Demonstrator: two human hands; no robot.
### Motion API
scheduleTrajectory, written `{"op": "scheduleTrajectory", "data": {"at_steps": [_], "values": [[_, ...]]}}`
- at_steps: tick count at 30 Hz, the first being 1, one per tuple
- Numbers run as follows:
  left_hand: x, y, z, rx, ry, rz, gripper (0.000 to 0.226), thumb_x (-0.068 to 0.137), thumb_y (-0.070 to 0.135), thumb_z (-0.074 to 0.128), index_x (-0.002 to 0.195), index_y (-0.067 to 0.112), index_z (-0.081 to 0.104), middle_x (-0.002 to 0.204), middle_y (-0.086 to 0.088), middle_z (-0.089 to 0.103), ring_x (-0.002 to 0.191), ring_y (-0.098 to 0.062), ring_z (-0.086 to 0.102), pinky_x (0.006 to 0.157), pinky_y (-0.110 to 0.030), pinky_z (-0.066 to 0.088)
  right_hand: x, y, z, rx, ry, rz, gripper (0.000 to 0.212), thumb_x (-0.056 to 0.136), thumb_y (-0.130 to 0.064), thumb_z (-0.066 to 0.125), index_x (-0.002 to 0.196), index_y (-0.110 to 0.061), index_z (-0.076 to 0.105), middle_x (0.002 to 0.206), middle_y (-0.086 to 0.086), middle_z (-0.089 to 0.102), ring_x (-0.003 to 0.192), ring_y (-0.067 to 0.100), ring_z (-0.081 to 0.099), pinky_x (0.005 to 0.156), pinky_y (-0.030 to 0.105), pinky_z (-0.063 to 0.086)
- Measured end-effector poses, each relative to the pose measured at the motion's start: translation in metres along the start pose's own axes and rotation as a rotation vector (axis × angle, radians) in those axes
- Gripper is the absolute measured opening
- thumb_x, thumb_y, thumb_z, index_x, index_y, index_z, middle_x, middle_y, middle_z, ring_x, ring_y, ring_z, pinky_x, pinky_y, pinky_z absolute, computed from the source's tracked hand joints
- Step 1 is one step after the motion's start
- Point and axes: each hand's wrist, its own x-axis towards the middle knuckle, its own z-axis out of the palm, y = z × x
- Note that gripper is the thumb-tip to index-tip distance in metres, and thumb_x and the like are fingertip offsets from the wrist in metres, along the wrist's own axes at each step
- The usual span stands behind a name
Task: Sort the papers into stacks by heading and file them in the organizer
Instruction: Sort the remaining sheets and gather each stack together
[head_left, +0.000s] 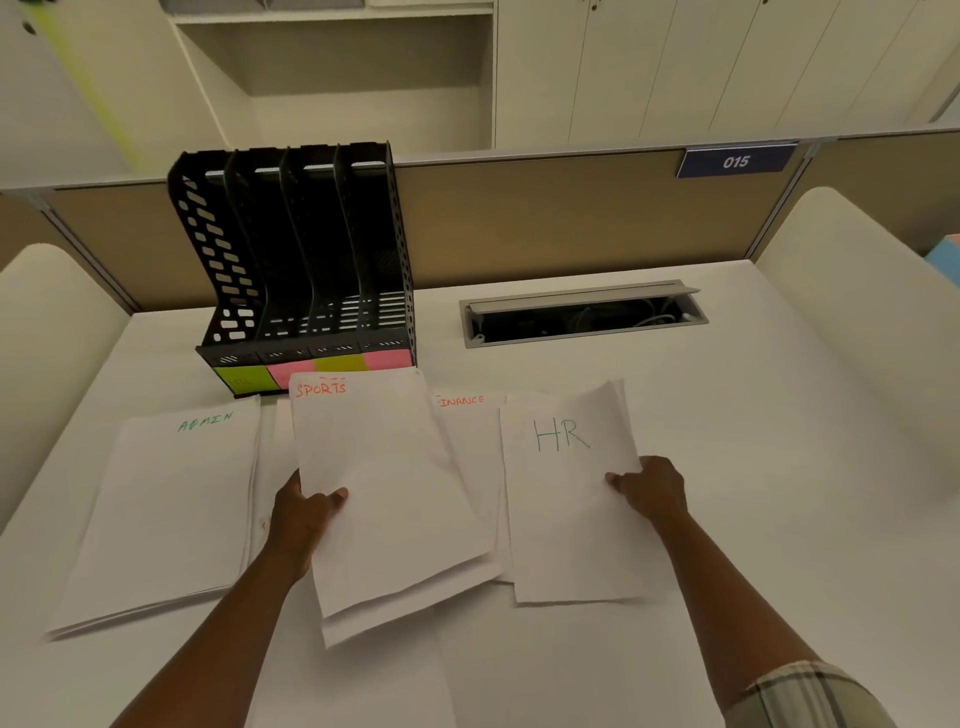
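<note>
White papers lie spread on the white desk. My left hand (306, 512) grips the left edge of a small bundle headed SPORTS (384, 483), lifted slightly over the others. My right hand (649, 486) holds the right edge of the sheet headed HR (566, 499). An ADMIN stack (171, 509) lies flat at the left. A FINANCE sheet (467, 431) shows between the SPORTS and HR papers, mostly covered. The black organizer (306, 260) stands behind the papers with several slots and green and pink labels along its front; its slots look empty.
An open cable tray (582, 314) is set into the desk right of the organizer. A low partition (571, 213) with a blue 015 plate (735, 162) runs along the back. Pale rounded side panels flank the desk on both sides.
</note>
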Motion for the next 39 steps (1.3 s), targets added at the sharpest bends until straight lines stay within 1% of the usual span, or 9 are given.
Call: {"op": "scheduleTrajectory", "data": {"at_steps": [6,9,12,17,21,25,29,35,39], "values": [[-0.002,-0.005,-0.011,-0.012,0.045,-0.018,0.047,0.083,-0.001,0.063,0.128,0.009,0.052,0.115,-0.009,0.060,0.102,-0.031,0.057,0.096,-0.044,0.046,0.000,-0.028,0.017,0.194,-0.104,-0.072,0.044,0.086,-0.032,0.065,0.117,0.000,0.063,0.113,0.016,0.067,0.100,0.034,0.064,0.087,0.039,0.053],[-0.005,-0.007,-0.016,-0.003,0.054,-0.007,0.045,0.084,-0.005,0.060,0.127,0.006,0.052,0.113,-0.008,0.059,0.101,-0.028,0.056,0.097,-0.040,0.044,-0.010,-0.041,0.035,0.139,-0.147,-0.134,0.047,0.088,-0.036,0.063,0.122,-0.004,0.061,0.120,0.014,0.066,0.109,0.033,0.062,0.095,0.040,0.049],[-0.006,-0.010,-0.023,0.031,0.062,-0.002,0.044,0.084,-0.006,0.059,0.126,0.005,0.053,0.116,-0.011,0.061,0.105,-0.030,0.058,0.101,-0.046,0.044,-0.018,-0.052,0.052,0.055,-0.191,-0.209,0.045,0.087,-0.037,0.062,0.123,-0.010,0.061,0.123,0.009,0.065,0.112,0.029,0.060,0.099,0.037,0.047],[-0.007,-0.014,-0.031,0.051,0.084,-0.014,0.043,0.083,-0.005,0.060,0.125,0.005,0.054,0.115,-0.013,0.063,0.102,-0.031,0.059,0.100,-0.045,0.045,-0.022,-0.066,0.064,-0.065,-0.226,-0.264,0.046,0.083,-0.032,0.068,0.123,-0.011,0.060,0.123,0.009,0.064,0.113,0.029,0.059,0.093,0.031,0.045],[-0.006,-0.015,-0.035,0.058,0.081,-0.030,0.045,0.084,-0.004,0.060,0.127,0.005,0.053,0.119,-0.014,0.062,0.101,-0.029,0.058,0.098,-0.044,0.046,-0.018,-0.066,0.065,-0.080,-0.250,-0.229,0.049,0.077,-0.028,0.075,0.119,-0.007,0.060,0.118,0.011,0.066,0.108,0.030,0.061,0.088,0.032,0.047],[-0.005,-0.012,-0.028,0.062,0.057,-0.028,0.046,0.084,-0.002,0.062,0.128,0.006,0.053,0.121,-0.013,0.061,0.101,-0.028,0.057,0.096,-0.041,0.046,-0.011,-0.059,0.047,-0.058,-0.190,-0.219,0.053,0.073,-0.033,0.079,0.117,-0.009,0.060,0.116,0.010,0.067,0.105,0.030,0.063,0.088,0.036,0.050],[-0.004,-0.005,-0.008,0.071,0.011,-0.021,0.047,0.084,0.000,0.064,0.129,0.007,0.052,0.122,-0.013,0.061,0.101,-0.028,0.057,0.095,-0.040,0.047,-0.004,-0.063,0.008,-0.053,-0.092,-0.274,0.047,0.084,-0.030,0.070,0.123,-0.006,0.061,0.120,0.015,0.066,0.109,0.035,0.062,0.089,0.037,0.048],[0.000,0.010,0.044,0.154,-0.092,-0.010,0.049,0.082,0.004,0.067,0.129,0.006,0.053,0.122,-0.015,0.061,0.108,-0.034,0.059,0.093,-0.038,0.049,-0.006,-0.086,-0.057,-0.079,0.117,-0.400,0.037,0.088,-0.029,0.064,0.118,-0.008,0.063,0.116,0.017,0.066,0.106,0.037,0.061,0.080,0.033,0.042],[0.009,0.016,0.076,0.201,-0.158,-0.024,0.049,0.077,0.010,0.072,0.124,0.008,0.058,0.121,-0.014,0.065,0.104,-0.031,0.062,0.094,-0.040,0.051,-0.019,-0.099,-0.084,0.014,0.139,-0.462,0.040,0.087,-0.026,0.066,0.123,-0.010,0.061,0.118,0.013,0.066,0.106,0.035,0.061,0.080,0.030,0.041]]}}
